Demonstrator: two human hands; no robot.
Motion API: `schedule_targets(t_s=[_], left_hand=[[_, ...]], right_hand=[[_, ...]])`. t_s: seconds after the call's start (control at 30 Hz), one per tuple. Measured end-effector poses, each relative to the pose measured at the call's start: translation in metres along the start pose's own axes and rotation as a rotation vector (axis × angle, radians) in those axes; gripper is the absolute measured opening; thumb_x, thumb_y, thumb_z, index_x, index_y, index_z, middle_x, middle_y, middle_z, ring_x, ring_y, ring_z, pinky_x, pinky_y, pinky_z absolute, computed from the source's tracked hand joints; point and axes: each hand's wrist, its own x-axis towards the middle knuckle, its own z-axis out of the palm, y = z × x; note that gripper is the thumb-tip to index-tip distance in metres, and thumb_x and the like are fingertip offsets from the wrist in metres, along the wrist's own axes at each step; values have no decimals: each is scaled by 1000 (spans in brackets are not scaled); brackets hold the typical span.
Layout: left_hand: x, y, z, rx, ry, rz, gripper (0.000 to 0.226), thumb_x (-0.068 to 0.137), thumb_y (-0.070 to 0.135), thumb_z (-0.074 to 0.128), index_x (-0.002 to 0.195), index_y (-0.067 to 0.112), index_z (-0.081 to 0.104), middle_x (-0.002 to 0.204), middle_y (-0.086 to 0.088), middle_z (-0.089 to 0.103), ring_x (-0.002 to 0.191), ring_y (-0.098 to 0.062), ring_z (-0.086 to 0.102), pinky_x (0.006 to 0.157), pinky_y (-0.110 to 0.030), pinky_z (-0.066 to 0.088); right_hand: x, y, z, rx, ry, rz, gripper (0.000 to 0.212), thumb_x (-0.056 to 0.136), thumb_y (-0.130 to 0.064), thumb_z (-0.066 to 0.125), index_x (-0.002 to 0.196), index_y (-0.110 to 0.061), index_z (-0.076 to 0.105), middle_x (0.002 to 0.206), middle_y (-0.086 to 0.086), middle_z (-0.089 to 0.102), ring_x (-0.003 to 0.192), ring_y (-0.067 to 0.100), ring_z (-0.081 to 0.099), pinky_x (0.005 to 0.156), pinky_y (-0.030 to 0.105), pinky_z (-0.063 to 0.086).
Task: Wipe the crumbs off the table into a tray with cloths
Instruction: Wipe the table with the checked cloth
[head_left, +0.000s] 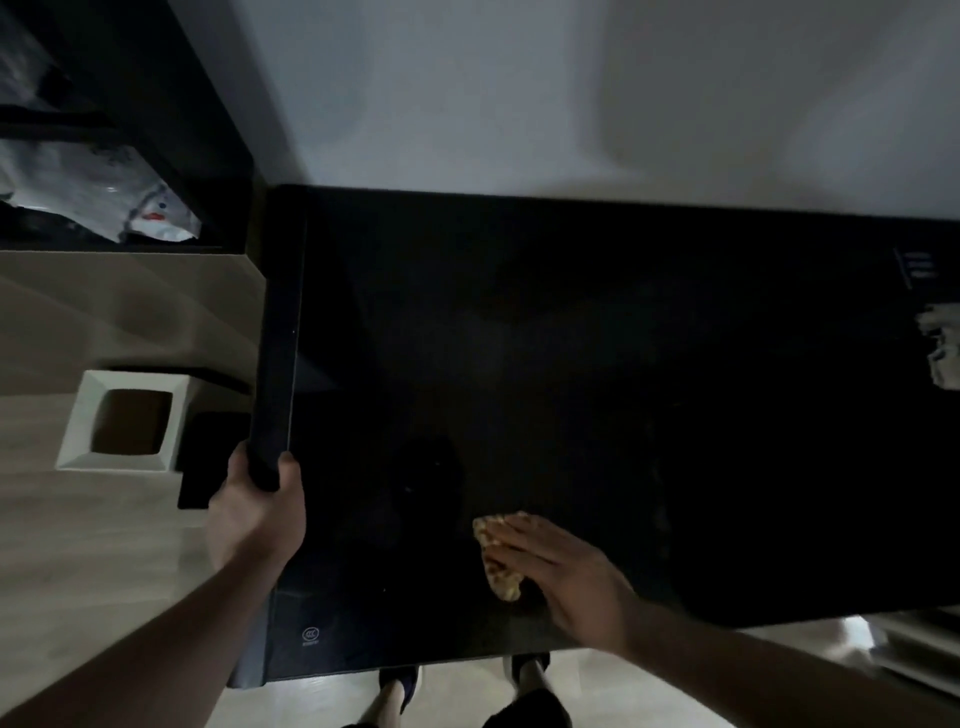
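A black glossy table (623, 364) fills the middle of the view. Against its left edge a long, narrow black tray (278, 322) is held, and my left hand (254, 514) grips the tray's near end with the fingers curled round it. My right hand (561, 571) lies flat with straight fingers, pressing a tan patterned cloth (500, 574) onto the table near the front edge. A few tiny pale specks (408, 488) show on the dark surface between the cloth and the tray.
A second pale cloth (940, 348) lies at the table's right edge. A white square bin (124, 421) stands on the floor left of the tray. A dark shelf with bags (130, 208) is at the far left. My feet (400, 691) show below the table's front edge.
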Motion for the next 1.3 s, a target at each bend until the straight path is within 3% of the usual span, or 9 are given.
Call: schedule_targets(t_s=[0.1,0.13,0.23,0.37,0.6,0.87,1.07,1.23,1.3], left_hand=[[2,-1,3,25,23,-3,51,96,52,44,142,31,44,111,-21,70,103,-47,64,86,-50,52],[2,-1,4,39,30,-5,51,95,53,44,142,32,44,110,-21,71,102,-47,65,85,-50,52],[3,-3,6,71,51,-2,49,95,54,43,140,35,44,104,-20,71,98,-48,66,80,-49,53],[5,-8,10,66,79,24,50,96,52,46,141,30,47,107,-22,71,101,-49,65,80,-49,52],[7,-10,17,69,106,25,44,99,46,51,136,23,53,110,-25,70,103,-49,64,73,-43,43],[6,-10,17,66,109,20,45,98,50,48,135,24,54,112,-23,70,106,-47,64,79,-45,46],[-2,-7,14,13,108,30,44,100,47,48,130,17,59,110,-25,69,108,-49,62,89,-49,48],[-4,-13,13,73,115,71,56,92,64,36,121,22,58,107,-22,70,104,-47,64,87,-51,51],[-8,-15,14,92,142,84,59,90,67,33,124,24,56,108,-22,70,104,-47,64,88,-53,53]], right_hand=[[55,23,-40,169,239,100,29,108,-8,52,128,-8,72,126,2,72,124,8,63,117,41,43],[83,40,-63,149,342,141,32,111,-12,46,123,1,72,117,9,73,122,8,64,119,45,39],[161,103,-100,52,417,226,41,107,0,41,145,-3,57,155,9,52,150,12,39,124,45,32],[246,172,-129,-31,344,320,47,104,-8,48,151,-11,52,165,10,36,155,24,29,125,40,29],[302,203,-122,-131,26,423,67,104,-62,31,163,-32,24,174,3,1,160,27,0,129,53,1],[198,147,-59,-230,63,121,58,107,-36,37,164,-28,24,174,2,12,160,26,10,128,54,13],[36,51,3,-237,-89,-30,67,108,-33,36,166,-28,3,174,-2,-8,160,21,-9,129,45,-2],[-65,16,46,-309,-80,-177,78,91,-29,63,161,-25,26,173,0,13,160,19,13,125,39,17],[-65,25,40,-282,-126,-151,98,85,-25,71,163,-30,13,174,-4,12,159,14,15,124,36,18]])
